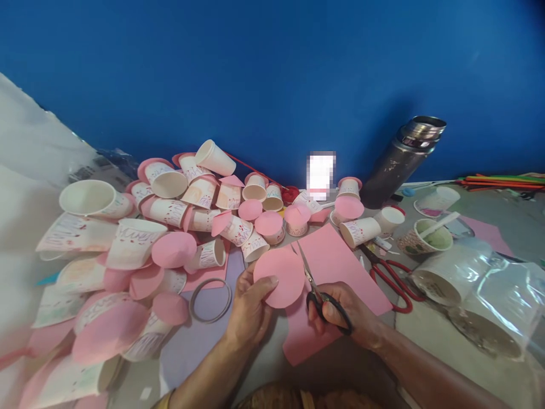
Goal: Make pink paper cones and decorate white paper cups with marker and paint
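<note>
My left hand [249, 304] pinches a round piece of pink paper [279, 275], thumb on top. My right hand [340, 312] is closed through the handles of black scissors [317, 292], whose blades point up along the right edge of the round piece. Under both lies a larger pink paper sheet [340, 272] on the grey table. A ring of tape [210, 300] rests just left of my left hand.
A heap of paper cups [170, 227] with pink paper discs fills the left and back. Red-handled scissors [394, 281], a steel flask [402, 159], a bowl with a stick [428, 237] and cups in clear plastic [477, 295] lie right. A blue wall stands behind.
</note>
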`<control>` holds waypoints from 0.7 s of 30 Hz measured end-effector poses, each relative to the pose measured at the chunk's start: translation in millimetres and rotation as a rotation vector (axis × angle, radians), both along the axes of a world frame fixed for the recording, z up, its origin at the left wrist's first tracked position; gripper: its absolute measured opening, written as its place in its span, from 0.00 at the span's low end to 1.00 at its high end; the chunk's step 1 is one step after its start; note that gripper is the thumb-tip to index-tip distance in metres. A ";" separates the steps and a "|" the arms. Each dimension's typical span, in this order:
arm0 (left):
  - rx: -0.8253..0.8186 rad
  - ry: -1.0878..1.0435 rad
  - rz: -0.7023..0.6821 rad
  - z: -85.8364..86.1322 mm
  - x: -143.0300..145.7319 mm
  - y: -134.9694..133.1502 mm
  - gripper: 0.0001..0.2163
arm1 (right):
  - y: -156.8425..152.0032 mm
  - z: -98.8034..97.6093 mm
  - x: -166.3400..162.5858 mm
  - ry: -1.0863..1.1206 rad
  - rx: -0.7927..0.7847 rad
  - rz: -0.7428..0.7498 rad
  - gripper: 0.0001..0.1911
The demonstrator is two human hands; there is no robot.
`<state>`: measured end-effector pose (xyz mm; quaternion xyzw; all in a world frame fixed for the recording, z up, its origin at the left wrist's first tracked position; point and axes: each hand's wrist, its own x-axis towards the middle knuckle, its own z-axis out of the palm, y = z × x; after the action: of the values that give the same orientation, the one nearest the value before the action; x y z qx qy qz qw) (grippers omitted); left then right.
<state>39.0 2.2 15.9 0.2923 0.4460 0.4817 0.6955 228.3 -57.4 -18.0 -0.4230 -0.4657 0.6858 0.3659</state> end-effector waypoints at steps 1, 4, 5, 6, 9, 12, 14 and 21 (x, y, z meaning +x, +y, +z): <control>0.000 0.002 0.002 0.4 -0.1 -0.1 0.15 | 0.0 -0.2 -0.2 0.000 -0.003 0.002 0.39; -0.010 -0.020 0.010 2.3 -0.2 0.3 0.21 | 0.1 -0.9 -0.2 -0.019 0.001 0.001 0.39; -0.013 -0.027 0.010 2.9 -0.3 0.6 0.23 | 0.1 -1.0 -0.1 -0.029 0.006 0.001 0.39; -0.014 -0.033 0.009 3.5 -0.3 0.9 0.24 | 0.2 -1.0 0.0 -0.038 0.008 0.001 0.40; -0.017 -0.036 0.010 4.5 -0.9 1.8 0.24 | 0.4 0.3 0.2 -0.064 0.008 0.001 0.40; -0.013 -0.026 0.003 5.3 -1.6 2.3 0.23 | 0.4 2.7 0.5 -0.088 0.005 0.003 0.40; -0.011 -0.019 -0.015 5.9 -2.0 2.2 0.23 | 0.3 4.0 0.7 -0.095 -0.001 0.007 0.40; -0.067 -0.037 0.038 4.7 -3.9 0.0 0.24 | -1.1 4.6 1.0 -0.093 -0.010 0.013 0.40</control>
<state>35.1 2.2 20.6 0.2516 0.4544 0.4851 0.7035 229.2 -58.5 -13.3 -0.4534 -0.4814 0.6701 0.3372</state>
